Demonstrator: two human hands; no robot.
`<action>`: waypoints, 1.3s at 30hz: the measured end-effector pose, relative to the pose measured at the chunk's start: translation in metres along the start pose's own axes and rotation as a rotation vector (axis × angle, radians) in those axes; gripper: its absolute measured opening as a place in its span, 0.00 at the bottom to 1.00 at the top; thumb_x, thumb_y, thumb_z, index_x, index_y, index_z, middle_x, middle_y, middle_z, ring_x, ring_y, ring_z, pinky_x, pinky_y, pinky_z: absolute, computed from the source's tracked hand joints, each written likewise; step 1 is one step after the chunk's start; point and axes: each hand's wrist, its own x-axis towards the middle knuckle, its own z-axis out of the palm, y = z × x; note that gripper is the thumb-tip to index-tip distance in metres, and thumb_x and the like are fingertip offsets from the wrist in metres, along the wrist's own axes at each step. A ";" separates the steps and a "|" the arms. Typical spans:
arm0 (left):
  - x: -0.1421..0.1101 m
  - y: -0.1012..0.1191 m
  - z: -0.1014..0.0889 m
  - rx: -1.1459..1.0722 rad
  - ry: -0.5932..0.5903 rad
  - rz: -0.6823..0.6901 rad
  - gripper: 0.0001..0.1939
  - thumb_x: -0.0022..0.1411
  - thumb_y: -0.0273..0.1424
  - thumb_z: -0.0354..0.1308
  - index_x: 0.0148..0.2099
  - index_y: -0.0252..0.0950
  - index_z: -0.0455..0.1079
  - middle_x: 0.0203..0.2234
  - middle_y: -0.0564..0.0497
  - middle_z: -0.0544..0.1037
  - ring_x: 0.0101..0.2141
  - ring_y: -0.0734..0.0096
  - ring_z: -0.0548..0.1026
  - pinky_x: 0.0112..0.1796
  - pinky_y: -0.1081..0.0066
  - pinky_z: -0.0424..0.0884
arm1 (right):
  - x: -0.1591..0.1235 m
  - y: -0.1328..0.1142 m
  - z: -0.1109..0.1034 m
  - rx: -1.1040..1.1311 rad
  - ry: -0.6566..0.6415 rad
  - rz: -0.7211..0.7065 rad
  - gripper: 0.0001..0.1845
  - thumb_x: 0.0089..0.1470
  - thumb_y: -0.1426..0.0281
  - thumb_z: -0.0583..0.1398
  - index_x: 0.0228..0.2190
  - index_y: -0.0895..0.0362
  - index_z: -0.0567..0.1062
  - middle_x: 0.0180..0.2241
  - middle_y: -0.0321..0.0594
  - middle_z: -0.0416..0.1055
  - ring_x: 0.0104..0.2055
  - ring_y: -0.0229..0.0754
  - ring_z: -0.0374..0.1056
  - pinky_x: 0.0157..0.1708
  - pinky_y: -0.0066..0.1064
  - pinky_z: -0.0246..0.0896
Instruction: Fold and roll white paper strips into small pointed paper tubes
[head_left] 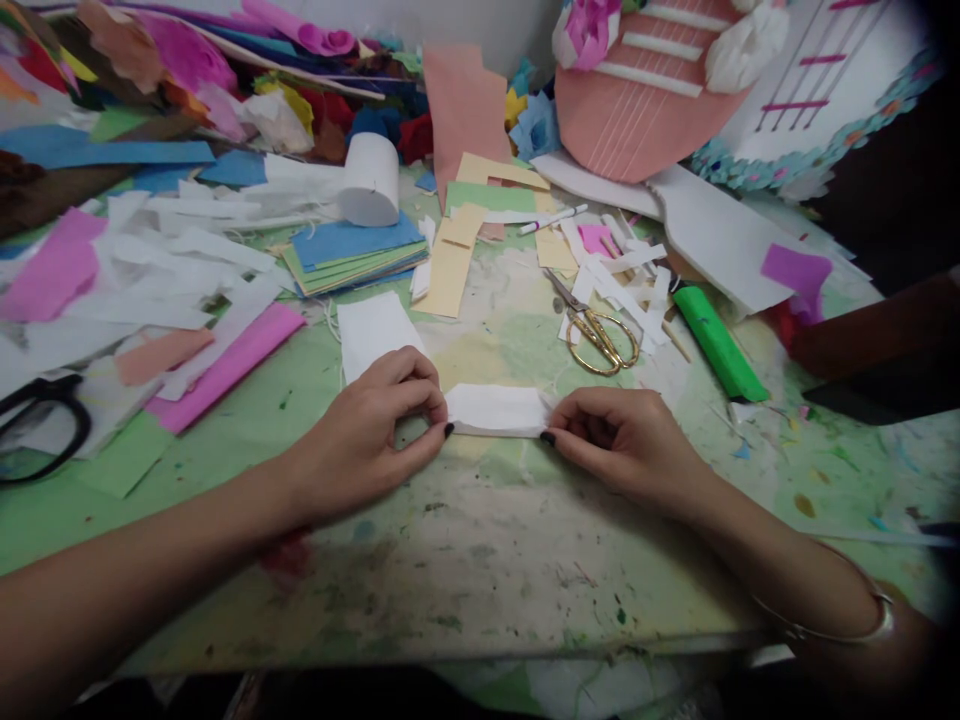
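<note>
A small folded strip of white paper (498,410) lies level between my hands, just above or on the stained green tabletop. My left hand (382,425) pinches its left end between thumb and fingers. The right end is pinched the same way by my right hand (626,440), which has a bracelet on the wrist. Behind my left hand lies a flat white sheet of paper (379,335), partly covered by the knuckles. Gold-handled scissors (600,340) rest beyond my right hand, with their blades pointing away to the left.
Paper scraps (187,250) cover the left side, with black-handled scissors (64,425) at the edge. A stack of coloured cards (360,255) and a white roll (371,180) stand behind. To the right are a green wrapped piece (720,345) and a pink guitar-shaped board (645,110).
</note>
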 end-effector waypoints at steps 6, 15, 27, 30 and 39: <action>0.002 0.003 0.004 0.030 0.023 -0.017 0.04 0.59 0.26 0.51 0.31 0.35 0.65 0.36 0.49 0.66 0.39 0.67 0.67 0.40 0.65 0.64 | 0.002 -0.003 0.001 0.005 0.010 0.051 0.05 0.51 0.72 0.60 0.25 0.58 0.76 0.18 0.31 0.65 0.19 0.30 0.56 0.21 0.25 0.49; 0.005 0.006 0.005 0.023 0.021 -0.057 0.04 0.56 0.26 0.51 0.30 0.36 0.65 0.36 0.50 0.66 0.39 0.67 0.67 0.40 0.65 0.65 | 0.004 -0.005 0.001 0.044 0.007 0.135 0.05 0.48 0.72 0.61 0.23 0.58 0.76 0.18 0.31 0.65 0.20 0.31 0.57 0.21 0.25 0.49; 0.006 0.008 0.006 0.021 0.046 -0.117 0.03 0.54 0.27 0.53 0.28 0.36 0.66 0.36 0.50 0.67 0.38 0.68 0.68 0.39 0.66 0.67 | 0.005 -0.004 0.001 0.074 -0.016 0.161 0.03 0.47 0.73 0.61 0.24 0.58 0.75 0.19 0.32 0.65 0.21 0.32 0.58 0.22 0.26 0.49; 0.006 0.008 0.005 0.015 0.044 -0.131 0.03 0.53 0.26 0.54 0.27 0.36 0.66 0.36 0.51 0.67 0.38 0.68 0.68 0.39 0.66 0.67 | 0.006 -0.005 0.002 0.070 -0.008 0.176 0.03 0.46 0.73 0.60 0.24 0.58 0.75 0.19 0.32 0.65 0.21 0.32 0.58 0.22 0.26 0.49; 0.007 0.008 0.005 -0.020 0.045 -0.152 0.03 0.53 0.27 0.54 0.28 0.36 0.68 0.36 0.51 0.68 0.38 0.69 0.69 0.39 0.67 0.68 | 0.005 -0.007 0.000 0.079 -0.015 0.176 0.04 0.48 0.72 0.60 0.24 0.58 0.75 0.18 0.32 0.64 0.21 0.32 0.57 0.21 0.26 0.48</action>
